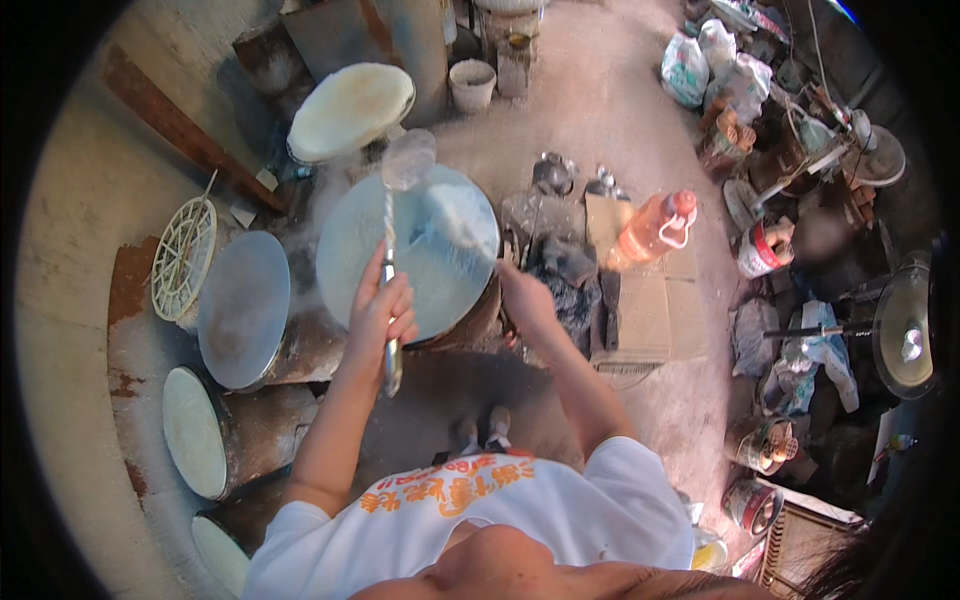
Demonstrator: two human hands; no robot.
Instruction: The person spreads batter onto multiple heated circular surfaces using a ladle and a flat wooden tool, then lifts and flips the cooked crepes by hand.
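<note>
Steam rises around a large round vat (440,290) in front of me, filled with pale, cloudy liquid. My left hand (385,310) is wrapped round the metal handle of a long skimmer (409,160). The skimmer's round head is raised over the vat's far rim, and its handle end points toward me. At the vat's right rim is my right hand (526,303), its fingers curled; what they grip, if anything, is hidden.
Left of the vat stand several drums, one with a greyish top (243,310). Beyond it is another pale-topped round vessel (352,112). A pinkish-orange plastic jug (650,232) stands by flattened cardboard (655,320) to the right. Buckets and bags crowd the far right.
</note>
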